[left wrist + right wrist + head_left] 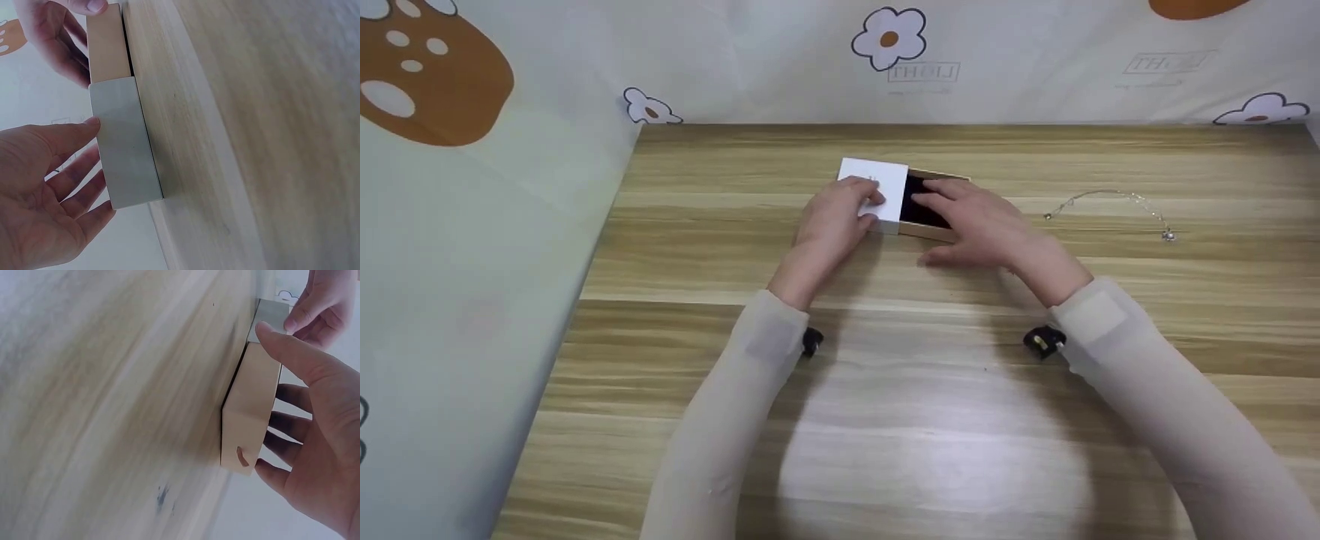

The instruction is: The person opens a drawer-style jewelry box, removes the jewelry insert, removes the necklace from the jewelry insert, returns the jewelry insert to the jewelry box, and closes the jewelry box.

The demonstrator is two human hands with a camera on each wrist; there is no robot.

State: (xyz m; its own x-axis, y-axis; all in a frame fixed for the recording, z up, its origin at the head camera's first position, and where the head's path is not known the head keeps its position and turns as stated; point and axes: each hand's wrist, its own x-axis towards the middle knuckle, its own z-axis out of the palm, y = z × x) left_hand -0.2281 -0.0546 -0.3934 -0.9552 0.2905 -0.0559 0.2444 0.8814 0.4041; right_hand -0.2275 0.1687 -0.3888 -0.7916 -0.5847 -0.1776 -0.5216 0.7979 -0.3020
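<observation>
A small drawer box lies on the wooden table. Its white sleeve (pixel 894 196) covers the left part, and the brown cardboard drawer (pixel 253 394) sticks out to the right. Black lining (pixel 928 215) shows inside the drawer. My left hand (pixel 834 214) rests on the sleeve; in the left wrist view its thumb touches the sleeve's upper edge. Over the drawer lies my right hand (pixel 979 225), fingers spread across the lining and thumb held away on the near side. Whether the right fingertips touch the lining cannot be told. A brown pull tab (pixel 242 457) stands on the drawer's end.
To the right of the box, a thin silver chain (pixel 1110 192) with a small charm (pixel 1168 235) lies in an arc on the table (pixel 900 322). A patterned cloth (pixel 780 67) hangs along the back and left edges.
</observation>
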